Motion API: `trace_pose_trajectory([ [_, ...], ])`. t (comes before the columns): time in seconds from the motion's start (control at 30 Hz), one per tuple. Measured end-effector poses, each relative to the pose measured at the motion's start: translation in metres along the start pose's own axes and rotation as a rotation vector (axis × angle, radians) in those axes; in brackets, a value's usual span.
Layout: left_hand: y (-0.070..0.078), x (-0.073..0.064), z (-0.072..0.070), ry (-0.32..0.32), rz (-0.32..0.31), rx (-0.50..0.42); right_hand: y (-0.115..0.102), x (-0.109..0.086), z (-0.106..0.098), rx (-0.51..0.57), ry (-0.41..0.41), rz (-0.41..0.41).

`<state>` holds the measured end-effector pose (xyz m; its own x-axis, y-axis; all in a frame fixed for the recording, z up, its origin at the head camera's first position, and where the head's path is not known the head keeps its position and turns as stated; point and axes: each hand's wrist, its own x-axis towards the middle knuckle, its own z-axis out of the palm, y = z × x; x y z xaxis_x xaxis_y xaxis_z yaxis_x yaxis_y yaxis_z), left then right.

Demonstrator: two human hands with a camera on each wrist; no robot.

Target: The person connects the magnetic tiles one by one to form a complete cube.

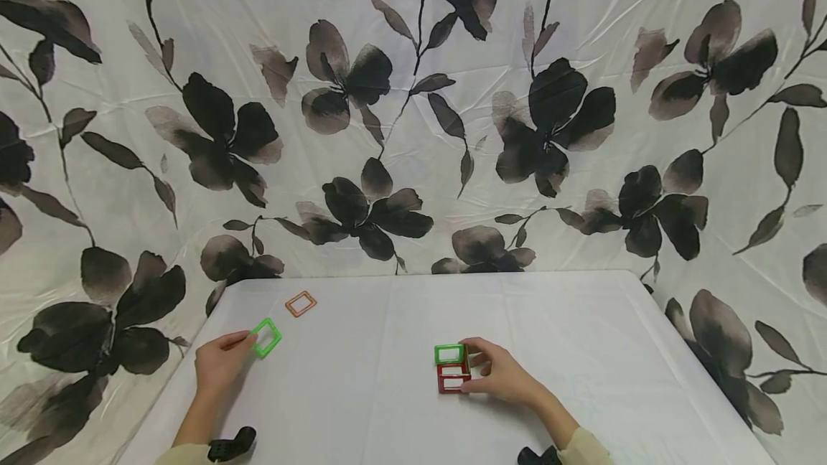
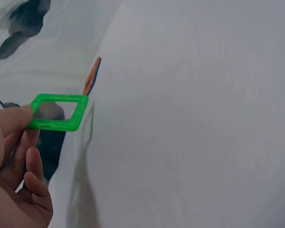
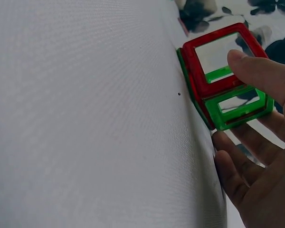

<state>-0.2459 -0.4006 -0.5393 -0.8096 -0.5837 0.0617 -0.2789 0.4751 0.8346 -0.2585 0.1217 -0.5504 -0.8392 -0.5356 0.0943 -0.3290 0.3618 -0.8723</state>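
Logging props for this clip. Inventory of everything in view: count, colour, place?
Green frame: 1, green, pinched in the left hand
Orange frame: 1, orange, on the table near its far left corner
Block of joined frames: 1, red and green, in the right hand; number of frames unclear
Table: 1, white, under the hands
Flowered cloth: at least 1, pale with black-brown flowers, behind the table and at its sides
Wrist devices: 2, black, one at each wrist
Sleeves: 2, pale yellow, bottom edge of head view
Left hand: 1, bare, table's left side
Right hand: 1, bare, right of centre
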Motion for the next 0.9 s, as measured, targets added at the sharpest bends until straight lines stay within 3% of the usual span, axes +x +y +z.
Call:
trace_pose_trajectory([
  [0.13,0.012,-0.008,0.007,0.006,0.029,-0.027,-0.001,0.000,-0.001,0.007,0.005,-0.001],
  [0.3,0.020,-0.013,0.015,-0.046,0.065,-0.059,-0.001,0.000,0.000,0.013,0.007,-0.001],
  [0.5,0.020,-0.017,0.019,-0.150,0.080,-0.066,0.000,-0.001,0.000,0.007,0.000,-0.002],
  [0.73,0.018,-0.016,0.016,-0.310,0.161,-0.041,0.000,0.000,0.000,0.013,0.007,-0.002],
  [0.9,0.017,-0.013,0.014,-0.393,0.152,-0.024,-0.002,-0.001,0.000,0.018,0.004,0.008],
])
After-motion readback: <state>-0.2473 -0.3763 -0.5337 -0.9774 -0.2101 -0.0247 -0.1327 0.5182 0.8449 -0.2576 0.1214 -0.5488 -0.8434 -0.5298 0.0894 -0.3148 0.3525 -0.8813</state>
